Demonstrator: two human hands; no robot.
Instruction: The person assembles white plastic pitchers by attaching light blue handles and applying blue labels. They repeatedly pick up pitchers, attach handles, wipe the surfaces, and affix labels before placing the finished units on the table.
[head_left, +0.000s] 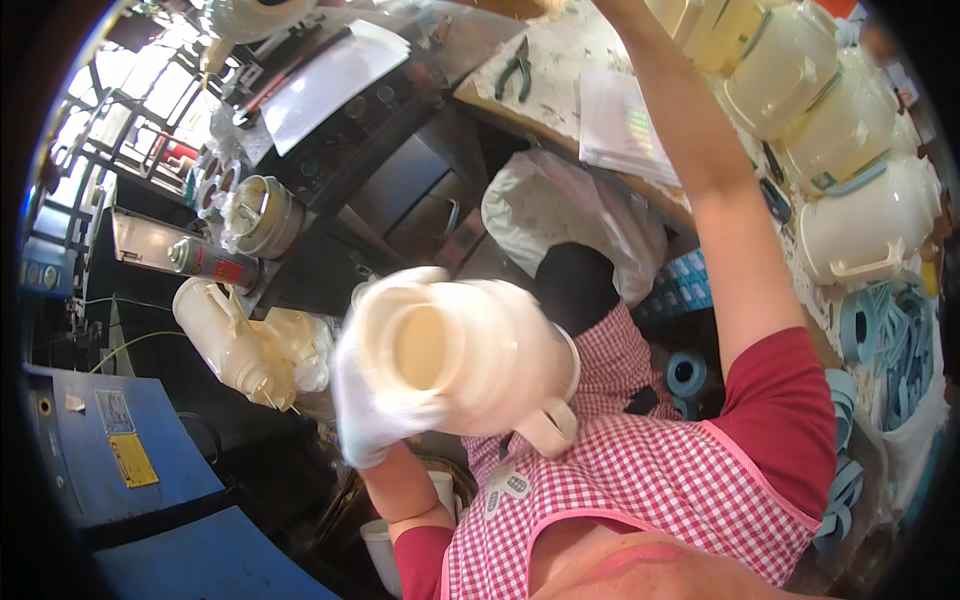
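Jug [495, 350] of cream plastic is tilted in front of your checked apron [640, 485], its round mouth facing up toward you and its handle [550, 430] low on the right. Your white-gloved left hand [367, 405], blurred, is clamped around the mouth end. Your right forearm [665, 95] reaches to the top edge; that hand is out of view, so I can't tell what it grips. The hands look well apart. Judging by this hold, you're at a handling step, turning or moving the jug. The next move seems to call for a firm left grip, keeping the jug clear of the similar jugs [865, 230] at right.
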